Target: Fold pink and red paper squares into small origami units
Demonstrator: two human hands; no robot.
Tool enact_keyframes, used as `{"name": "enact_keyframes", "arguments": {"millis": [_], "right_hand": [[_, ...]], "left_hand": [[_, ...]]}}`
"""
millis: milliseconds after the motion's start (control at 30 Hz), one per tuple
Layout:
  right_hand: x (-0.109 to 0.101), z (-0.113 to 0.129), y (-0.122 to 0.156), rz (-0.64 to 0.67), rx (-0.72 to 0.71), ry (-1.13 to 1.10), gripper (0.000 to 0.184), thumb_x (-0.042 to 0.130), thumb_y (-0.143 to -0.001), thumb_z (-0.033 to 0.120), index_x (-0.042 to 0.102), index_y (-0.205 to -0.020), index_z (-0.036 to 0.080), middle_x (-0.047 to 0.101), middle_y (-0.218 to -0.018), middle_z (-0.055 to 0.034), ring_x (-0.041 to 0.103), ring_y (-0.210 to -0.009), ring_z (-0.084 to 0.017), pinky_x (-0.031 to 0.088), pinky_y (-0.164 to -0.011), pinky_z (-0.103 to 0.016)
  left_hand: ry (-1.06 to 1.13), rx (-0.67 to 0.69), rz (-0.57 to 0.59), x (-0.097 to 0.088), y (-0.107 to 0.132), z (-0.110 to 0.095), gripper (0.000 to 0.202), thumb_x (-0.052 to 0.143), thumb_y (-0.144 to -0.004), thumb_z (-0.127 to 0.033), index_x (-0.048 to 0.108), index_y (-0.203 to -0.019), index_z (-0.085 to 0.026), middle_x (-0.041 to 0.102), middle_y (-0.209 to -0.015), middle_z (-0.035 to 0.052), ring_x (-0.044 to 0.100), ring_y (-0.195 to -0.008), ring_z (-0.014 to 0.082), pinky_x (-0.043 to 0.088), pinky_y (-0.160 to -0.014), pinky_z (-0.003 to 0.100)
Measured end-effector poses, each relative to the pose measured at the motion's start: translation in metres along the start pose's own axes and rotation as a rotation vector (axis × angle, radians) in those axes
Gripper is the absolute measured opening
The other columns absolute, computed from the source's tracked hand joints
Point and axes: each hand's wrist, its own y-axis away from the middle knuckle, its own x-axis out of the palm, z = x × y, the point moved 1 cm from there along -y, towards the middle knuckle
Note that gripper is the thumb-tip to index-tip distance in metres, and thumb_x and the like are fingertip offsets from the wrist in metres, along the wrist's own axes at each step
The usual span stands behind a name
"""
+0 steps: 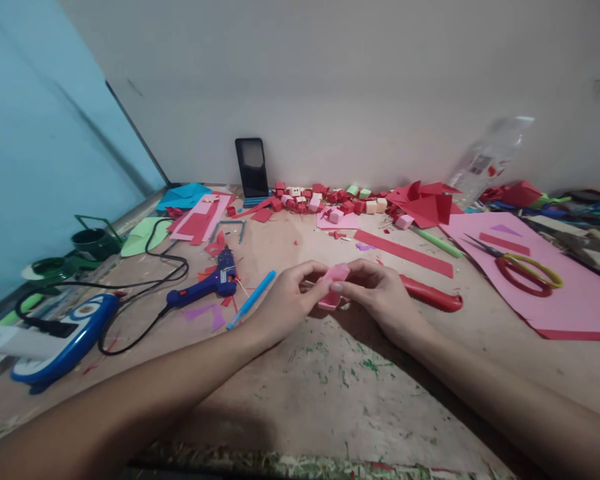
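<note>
Near the middle of the table, a small folded piece of pink paper (338, 272) is pinched between both of my hands. My left hand (300, 293) grips it from the left with thumb and fingers. From the right, my right hand (377, 290) holds the same piece, its thumb pressed on the front. Fingers hide part of the paper. A blue pen (253, 299) lies just left of my left hand. Beside my right hand rests a red-handled tool (433, 293), partly covered by that hand.
A blue glue gun (205, 287) and its cable lie left, by a blue-and-white power strip (67, 340). Scissors (523, 267) rest on pink paper (575, 307) at right. Small paper cubes (335, 197), a phone (253, 170) and a plastic bottle (493, 160) stand at the back.
</note>
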Motion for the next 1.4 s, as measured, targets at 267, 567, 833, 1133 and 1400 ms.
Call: {"name": "enact_keyframes", "arguments": {"millis": [267,567,833,1133,1400], "right_hand": [[-0.0021,0.0006,0.0016,0.062,0.046,-0.086,0.027,0.085,-0.079,0.043,0.078,-0.092,0.02,0.076,-0.085,-0.0033,0.071,-0.073,-0.018,0.058,-0.069,-0.03],[0.0033,0.0026,0.0037,0.103,0.013,0.096,0.026,0.085,-0.075,0.041,0.074,-0.088,0.021,0.076,-0.084,-0.0036,0.072,-0.073,-0.021,0.058,-0.066,-0.034],[0.0018,-0.0026,0.003,0.01,-0.009,0.154,0.018,0.077,-0.078,0.038,0.075,-0.082,0.02,0.077,-0.08,-0.0056,0.073,-0.07,-0.024,0.058,-0.065,-0.037],[0.0032,0.0041,0.0062,0.008,-0.082,0.189,0.012,0.075,-0.081,0.032,0.078,-0.083,0.021,0.079,-0.089,-0.0062,0.073,-0.08,-0.024,0.059,-0.075,-0.038],[0.0013,0.0053,0.0052,0.008,-0.2,0.265,0.009,0.073,-0.081,0.028,0.079,-0.077,0.022,0.08,-0.083,-0.0052,0.072,-0.08,-0.023,0.056,-0.075,-0.036]], "left_hand": [[-0.078,0.042,-0.089,-0.0043,-0.0029,0.0039,0.023,0.068,-0.092,-0.04,0.068,-0.095,-0.017,0.069,-0.088,0.0032,0.067,-0.074,0.0157,0.056,-0.058,0.023],[-0.142,0.147,-0.087,-0.0048,-0.0033,0.0035,0.017,0.066,-0.092,-0.035,0.067,-0.093,-0.018,0.071,-0.09,0.0026,0.069,-0.083,0.0183,0.057,-0.074,0.028],[-0.343,0.188,-0.095,-0.0026,0.0006,0.0016,0.015,0.063,-0.095,-0.031,0.072,-0.097,-0.018,0.074,-0.093,0.0046,0.069,-0.078,0.0176,0.056,-0.07,0.028],[-0.418,0.224,-0.106,-0.0038,0.0002,-0.0009,0.016,0.062,-0.095,-0.024,0.076,-0.097,-0.017,0.077,-0.094,0.0054,0.069,-0.08,0.0183,0.054,-0.068,0.027],[-0.503,0.302,-0.112,-0.0031,0.0019,-0.0013,0.015,0.063,-0.096,-0.023,0.076,-0.094,-0.017,0.075,-0.086,0.0026,0.067,-0.076,0.0159,0.051,-0.067,0.025]]}}
